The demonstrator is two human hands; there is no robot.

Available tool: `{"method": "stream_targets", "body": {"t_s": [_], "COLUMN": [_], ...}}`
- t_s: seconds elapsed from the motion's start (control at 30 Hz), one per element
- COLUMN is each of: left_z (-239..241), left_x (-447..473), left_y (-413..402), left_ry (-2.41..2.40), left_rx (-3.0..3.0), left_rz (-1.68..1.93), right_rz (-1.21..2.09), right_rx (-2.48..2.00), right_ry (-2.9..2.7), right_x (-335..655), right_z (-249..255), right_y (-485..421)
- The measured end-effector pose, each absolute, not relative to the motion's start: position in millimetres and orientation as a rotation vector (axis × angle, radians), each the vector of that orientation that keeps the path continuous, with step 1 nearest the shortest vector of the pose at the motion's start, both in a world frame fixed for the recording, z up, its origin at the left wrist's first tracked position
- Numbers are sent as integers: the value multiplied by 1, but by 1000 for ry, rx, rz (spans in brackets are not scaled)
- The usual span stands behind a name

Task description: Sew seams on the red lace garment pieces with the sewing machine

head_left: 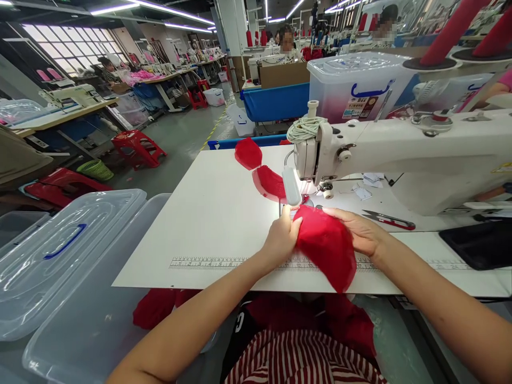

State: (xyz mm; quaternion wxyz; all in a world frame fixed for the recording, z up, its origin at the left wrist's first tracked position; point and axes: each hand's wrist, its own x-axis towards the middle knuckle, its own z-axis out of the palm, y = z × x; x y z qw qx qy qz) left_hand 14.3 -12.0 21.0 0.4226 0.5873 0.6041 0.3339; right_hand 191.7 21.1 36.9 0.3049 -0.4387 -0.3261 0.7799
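Note:
A piece of red fabric (326, 242) hangs between my two hands, just in front of the sewing machine (372, 154), its lower tip near the table's front edge. My left hand (281, 234) pinches the fabric's upper left edge, close to the needle area. On the other side, my right hand (358, 229) grips the right edge, with some fingers hidden behind the cloth. Beyond the left hand, a curved red fabric piece (269, 182) lies by the machine head, and a smaller red piece (248, 153) touches or nearly touches its far end.
Thread snips (390, 220) and a black pouch (476, 248) lie on the white table (208, 213) at right. Paper labels (363, 192) rest under the machine arm. Clear plastic bins (80, 277) stand left of the table. Red fabric (154, 308) sits below its front edge.

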Motion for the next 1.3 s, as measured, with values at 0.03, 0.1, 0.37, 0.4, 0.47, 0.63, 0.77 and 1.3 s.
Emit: {"method": "stream_targets", "body": {"t_s": [0.03, 0.1, 0.37, 0.4, 0.47, 0.63, 0.77, 1.3], "left_z": [21, 24, 28, 29, 30, 25, 11, 10], "left_x": [14, 13, 8, 10, 14, 16, 16, 11], "left_y": [-14, -18, -21, -19, -14, -8, -15, -11], "left_ry": [1560, 1666, 1799, 1805, 1775, 1546, 1512, 1491], "left_rx": [1550, 1797, 2259, 2311, 2437, 2694, 2866, 2787], "left_rz": [804, 640, 131, 113, 105, 114, 154, 312], "right_rz": [2061, 1988, 936, 888, 755, 408, 428, 214], "right_rx": [-1186, -1262, -1482, -1511, -1609, -1744, -1567, -1546], "right_ry": [-849, -896, -1532, -1624, -1806, -2105, -2165, -2139], "right_x": [192, 195, 223, 224, 223, 207, 194, 189], "right_z": [36, 33, 14, 13, 12, 18, 22, -2], "right_y": [22, 23, 15, 14, 12, 16, 22, 26]}}
